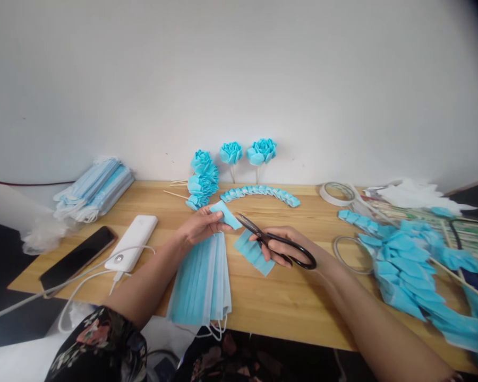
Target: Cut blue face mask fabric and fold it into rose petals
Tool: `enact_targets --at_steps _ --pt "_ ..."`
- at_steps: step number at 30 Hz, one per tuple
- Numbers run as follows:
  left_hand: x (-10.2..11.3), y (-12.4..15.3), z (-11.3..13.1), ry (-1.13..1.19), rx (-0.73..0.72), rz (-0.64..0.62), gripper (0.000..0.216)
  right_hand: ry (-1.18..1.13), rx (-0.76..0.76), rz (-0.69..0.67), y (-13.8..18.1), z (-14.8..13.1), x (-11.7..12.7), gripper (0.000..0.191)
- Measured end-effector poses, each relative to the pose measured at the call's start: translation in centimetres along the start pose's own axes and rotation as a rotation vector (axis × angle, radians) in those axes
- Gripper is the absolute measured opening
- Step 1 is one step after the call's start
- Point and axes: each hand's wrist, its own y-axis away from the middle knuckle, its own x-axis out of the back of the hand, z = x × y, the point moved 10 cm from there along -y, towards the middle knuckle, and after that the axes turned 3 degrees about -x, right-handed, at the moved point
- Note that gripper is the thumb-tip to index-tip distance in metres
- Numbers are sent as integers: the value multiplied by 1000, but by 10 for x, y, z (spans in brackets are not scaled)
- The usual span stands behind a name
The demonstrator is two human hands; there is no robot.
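Observation:
My left hand pinches a small folded piece of blue mask fabric between thumb and fingers. Black-handled scissors are in my right hand, their blades pointing left at the fabric's right edge. Whether the blades touch the fabric I cannot tell. Under the scissors lies a pleated blue piece on the table, partly covered by my right hand. Below my left hand, several blue face masks lie in a fanned stack with their ear loops over the table's front edge.
Blue fabric roses on sticks stand by the wall, others lie left of them. A pleated strip curves in front. At left are a mask pile, a phone and a cabled power bank; at right, tape and blue strips.

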Motion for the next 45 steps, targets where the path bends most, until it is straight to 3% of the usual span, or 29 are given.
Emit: enact_targets --at_steps 19,28,45 --pt "0 0 0 -10 4 -6 32 36 -22 -2 -2 1 -1 55" --pt "-1 -1 -2 -32 -18 -27 30 47 -32 -77 -2 2 -15 53" --pt "-11 -1 -10 3 18 -74 30 -6 3 -5 -5 7 -11 48"
